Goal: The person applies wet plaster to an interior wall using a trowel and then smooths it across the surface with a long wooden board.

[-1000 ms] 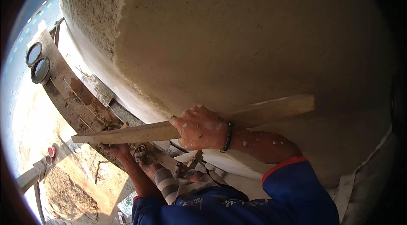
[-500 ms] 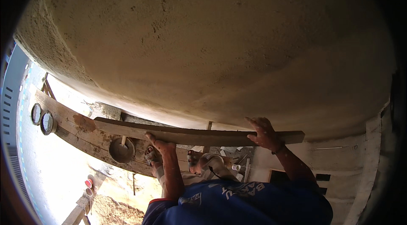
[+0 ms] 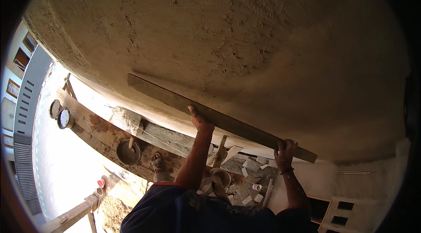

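A long, straight wooden screed board (image 3: 239, 130) lies along the plastered wall (image 3: 184, 35), slanting down from left to right. My left hand (image 3: 201, 121) grips its lower edge near the middle, with part of the fingers hidden. Closer to the right end, my right hand (image 3: 285, 154) has its fingers wrapped over the board. Above the board the plaster is rough and pitted in patches, while lower right it looks smoother.
Below me runs a plank scaffold (image 3: 98, 125) where my foot stands. On it are a bucket (image 3: 125, 156) with a handled tool inside and two more buckets (image 3: 54, 109) at the far left. Rubble (image 3: 250, 165) lies below, near a small white cup (image 3: 257, 187).
The board has risen up the wall, its left end tilting higher and its right end dropping slightly. Both hands moved with it, and the right now wraps round it. My view has shifted too.
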